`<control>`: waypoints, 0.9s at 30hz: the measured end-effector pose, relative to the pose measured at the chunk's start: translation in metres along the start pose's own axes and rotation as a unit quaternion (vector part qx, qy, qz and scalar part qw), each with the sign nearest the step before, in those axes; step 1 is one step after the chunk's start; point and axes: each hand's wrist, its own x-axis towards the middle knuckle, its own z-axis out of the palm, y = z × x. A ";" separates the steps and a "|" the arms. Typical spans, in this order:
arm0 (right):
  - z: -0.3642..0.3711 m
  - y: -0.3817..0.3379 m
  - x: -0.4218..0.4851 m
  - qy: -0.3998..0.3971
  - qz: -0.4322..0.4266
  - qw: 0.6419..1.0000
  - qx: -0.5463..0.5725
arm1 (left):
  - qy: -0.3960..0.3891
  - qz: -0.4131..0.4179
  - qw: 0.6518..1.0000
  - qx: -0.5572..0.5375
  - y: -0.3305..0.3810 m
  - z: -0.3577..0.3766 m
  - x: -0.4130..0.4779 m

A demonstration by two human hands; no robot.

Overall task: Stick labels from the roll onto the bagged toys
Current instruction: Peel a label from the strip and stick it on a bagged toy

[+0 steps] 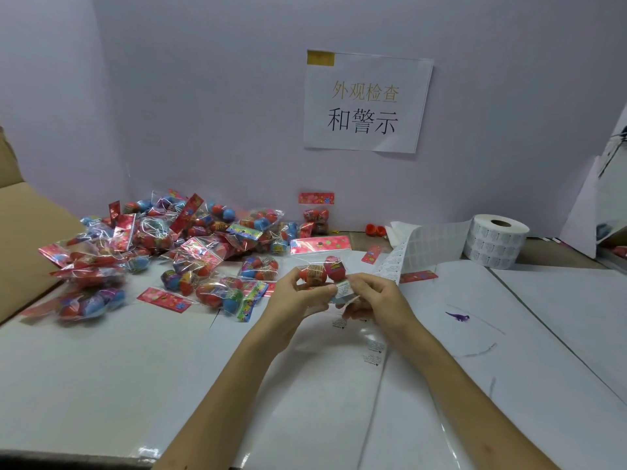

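**Label station: one bag in hand, pile waiting**

1. Box [20,232]: brown cardboard, far left, at the table [101,368] edge.
2. Pile [163,245]: bagged toys heaped between the box and your hands. No white label can be made out on any of them, so count this as work probably still to do. A few loose red cards [164,298] lie among them.
3. Left hand [295,300]: its fingers [288,281] are curled round the left side of the bag [319,262], gripping it and holding it up off the table.
4. Bag: clear, red header at the top, red toys inside, held between your two hands at the centre.
5. Label [343,288]: small and white, lying on the bag's lower right corner. Whether it is pressed flat all over cannot be told.
6. Right hand [376,296]: fingers curled, pinching that corner of the bag right beside the label.
7. Liner [375,351]: glossy spent backing trailing over the table below your hands, a few printed pieces left on it.
8. Strip [424,242]: labels unwound from the roll, running down toward your right hand.
9. Roll [497,244]: standing at the right rear, plenty left on it.
10. Sign [366,103]: paper taped to the wall above.

Status: this bag looks nearly finished, and most of the batch remains.
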 end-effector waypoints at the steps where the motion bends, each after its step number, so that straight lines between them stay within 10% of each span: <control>1: -0.001 0.000 0.000 0.000 0.001 1.000 -0.004 | -0.002 -0.001 1.000 0.003 -0.001 0.000 0.001; 27: -0.001 0.002 -0.001 -0.013 -0.020 1.000 -0.006 | 0.007 0.023 0.999 0.034 0.002 0.008 -0.005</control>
